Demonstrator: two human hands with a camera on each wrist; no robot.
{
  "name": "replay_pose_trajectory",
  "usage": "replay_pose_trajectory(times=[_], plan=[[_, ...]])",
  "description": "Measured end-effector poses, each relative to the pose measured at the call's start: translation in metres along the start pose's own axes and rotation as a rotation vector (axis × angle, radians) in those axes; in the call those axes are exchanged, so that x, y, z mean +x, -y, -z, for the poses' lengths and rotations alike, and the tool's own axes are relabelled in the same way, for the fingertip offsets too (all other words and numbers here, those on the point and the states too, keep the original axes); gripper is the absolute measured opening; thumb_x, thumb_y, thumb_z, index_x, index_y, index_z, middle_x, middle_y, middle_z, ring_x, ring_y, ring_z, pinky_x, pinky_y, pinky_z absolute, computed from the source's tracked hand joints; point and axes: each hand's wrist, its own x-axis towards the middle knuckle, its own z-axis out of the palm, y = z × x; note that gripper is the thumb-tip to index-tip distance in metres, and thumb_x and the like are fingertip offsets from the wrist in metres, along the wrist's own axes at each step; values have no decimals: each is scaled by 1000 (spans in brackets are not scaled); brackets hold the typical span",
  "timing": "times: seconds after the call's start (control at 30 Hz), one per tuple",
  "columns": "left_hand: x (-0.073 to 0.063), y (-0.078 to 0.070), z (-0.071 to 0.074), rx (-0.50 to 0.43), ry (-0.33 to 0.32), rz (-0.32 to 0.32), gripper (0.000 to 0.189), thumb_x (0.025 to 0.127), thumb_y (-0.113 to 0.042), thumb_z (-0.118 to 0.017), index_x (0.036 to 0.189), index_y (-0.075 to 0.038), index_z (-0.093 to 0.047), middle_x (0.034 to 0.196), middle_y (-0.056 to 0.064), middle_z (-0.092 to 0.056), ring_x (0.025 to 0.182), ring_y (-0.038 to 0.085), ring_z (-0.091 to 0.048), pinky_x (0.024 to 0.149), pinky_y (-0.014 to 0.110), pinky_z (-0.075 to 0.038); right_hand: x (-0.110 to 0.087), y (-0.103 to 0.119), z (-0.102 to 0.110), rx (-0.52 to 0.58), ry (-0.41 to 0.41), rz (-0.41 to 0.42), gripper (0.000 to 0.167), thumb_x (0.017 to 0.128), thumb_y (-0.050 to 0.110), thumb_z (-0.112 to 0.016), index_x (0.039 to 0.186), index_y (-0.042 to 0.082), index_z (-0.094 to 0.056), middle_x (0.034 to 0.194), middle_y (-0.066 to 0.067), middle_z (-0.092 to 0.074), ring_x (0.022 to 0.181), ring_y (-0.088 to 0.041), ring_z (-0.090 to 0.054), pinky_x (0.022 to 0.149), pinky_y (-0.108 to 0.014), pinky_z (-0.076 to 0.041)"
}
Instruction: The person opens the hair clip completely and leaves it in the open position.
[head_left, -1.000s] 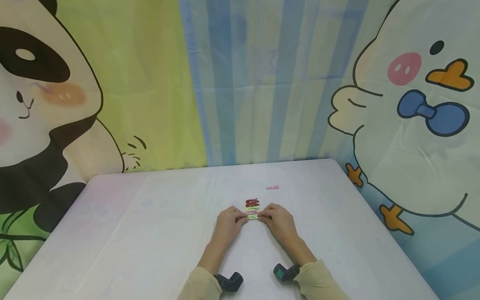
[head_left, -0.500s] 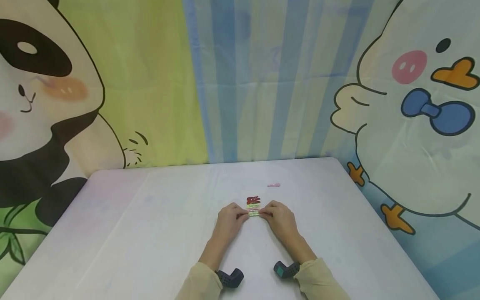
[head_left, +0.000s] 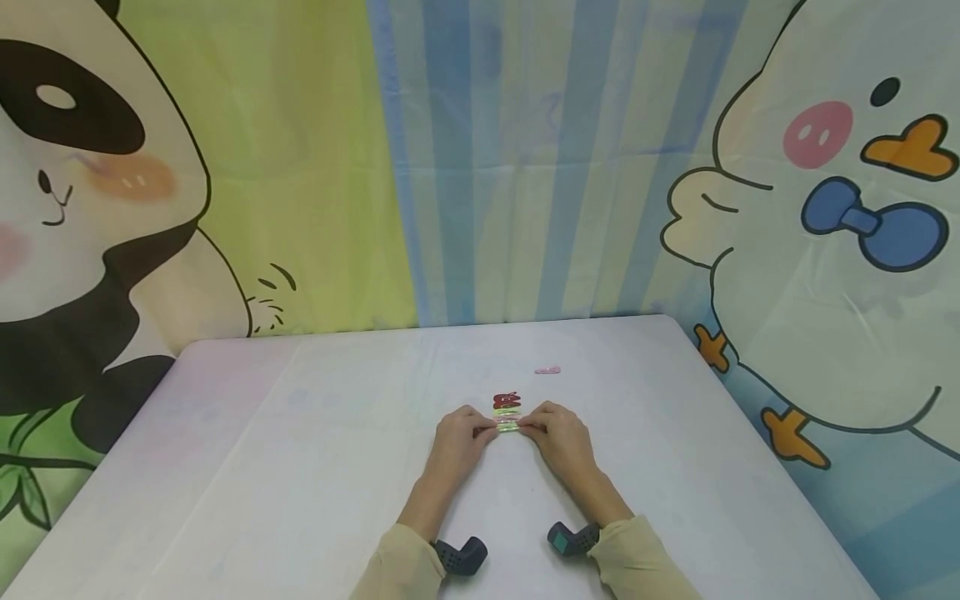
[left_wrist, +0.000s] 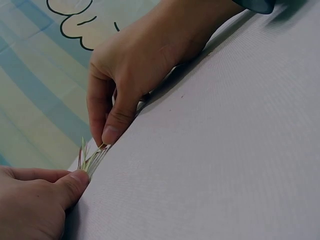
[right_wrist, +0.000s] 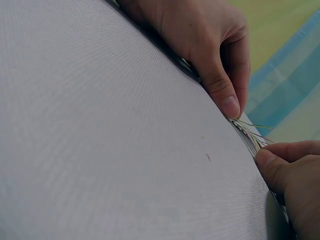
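A short column of snap hair clips lies on the white table between the two hands, red hair clips (head_left: 506, 401) at the far end and green and pink ones nearer. My left hand (head_left: 459, 439) pinches the left end of the nearest green hair clip (head_left: 507, 429) between thumb and fingertips. At that clip's other end, the right hand (head_left: 558, 435) pinches it the same way. Both wrist views show the clips edge-on, as thin curved strips (left_wrist: 89, 161) between the fingertips. The fingers cover the ends of the near clips.
Apart from the column, a single pink hair clip (head_left: 547, 370) lies farther back to the right. The white table (head_left: 300, 467) ends at a cartoon-printed curtain (head_left: 495, 167). Dark wrist cameras (head_left: 462, 557) sit at the beige sleeves.
The head view has shifted slightly since a second ago. Both hands stay at the near green hair clip with hardly any movement.
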Motion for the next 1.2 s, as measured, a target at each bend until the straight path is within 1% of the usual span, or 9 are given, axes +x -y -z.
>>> replay_pose_trajectory(times=[0.17,0.33,0.63,0.8,1.2], plan=[[0,0,1,0,11,16,12,80,-21,-76,92,-16,-76,82,-7,-64,68,3,-49,60,16,-43,0,0,0,33,19,-24,7,76,20,-78,83,22,-77,78,12,-65,72,-3,-57,64,-23,-46],[0,-1,2,-20,15,27,13,80,-20,-76,92,-16,-76,83,-6,-65,69,4,-50,61,17,-43,1,1,1,74,44,-45,7,77,18,-78,83,20,-77,78,11,-65,69,-2,-54,62,-21,-45],[1,-1,2,-61,20,51,12,80,-20,-76,92,-16,-76,83,-6,-66,70,3,-53,62,17,-45,3,-2,2,125,51,-49,7,76,15,-78,82,18,-77,76,10,-64,66,-3,-49,60,-20,-42],[1,0,3,-66,27,65,11,80,-19,-76,91,-17,-76,83,-7,-65,69,4,-52,61,17,-44,3,-2,3,135,51,-50,6,77,15,-78,82,18,-77,76,10,-65,65,-4,-48,59,-20,-41],[1,0,2,-71,29,52,12,80,-19,-76,91,-16,-76,83,-5,-66,69,4,-52,61,17,-44,2,-1,3,126,60,-66,5,77,17,-78,82,18,-77,76,9,-65,66,-4,-49,60,-21,-41]])
